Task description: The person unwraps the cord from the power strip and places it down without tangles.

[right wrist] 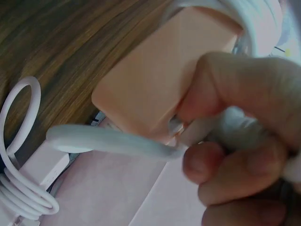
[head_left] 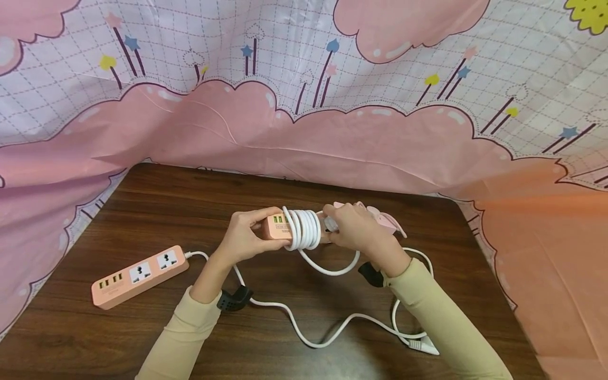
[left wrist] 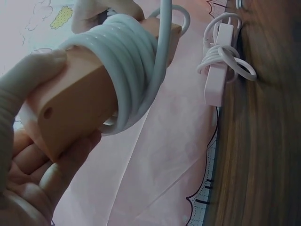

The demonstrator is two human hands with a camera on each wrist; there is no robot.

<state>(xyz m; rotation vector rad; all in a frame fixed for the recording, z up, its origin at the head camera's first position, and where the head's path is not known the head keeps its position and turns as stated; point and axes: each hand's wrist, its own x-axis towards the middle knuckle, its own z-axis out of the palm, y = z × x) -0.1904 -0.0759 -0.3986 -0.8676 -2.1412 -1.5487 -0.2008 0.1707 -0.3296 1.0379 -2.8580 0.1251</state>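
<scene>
A peach power strip (head_left: pixel 277 228) is held up over the table, its white cord (head_left: pixel 306 230) wound several times around the middle. My left hand (head_left: pixel 243 238) grips its left end, thumb on one face and fingers beneath, as the left wrist view shows. At the other end my right hand (head_left: pixel 355 228) has its fingers curled around a white plug (right wrist: pixel 240 127), largely hidden by them. A loop of cord hangs below the windings and runs up toward the right hand. In the right wrist view, the strip's plain end (right wrist: pixel 155 70) lies close to the fingertips.
A second peach power strip (head_left: pixel 140 277) lies at left on the dark wooden table (head_left: pixel 157 206). Its cord runs across the front to a white plug (head_left: pixel 424 345) at right. Behind my right hand lies a pink power strip (left wrist: pixel 217 84) with its cord wrapped. A patterned curtain (head_left: pixel 304 142) borders the table.
</scene>
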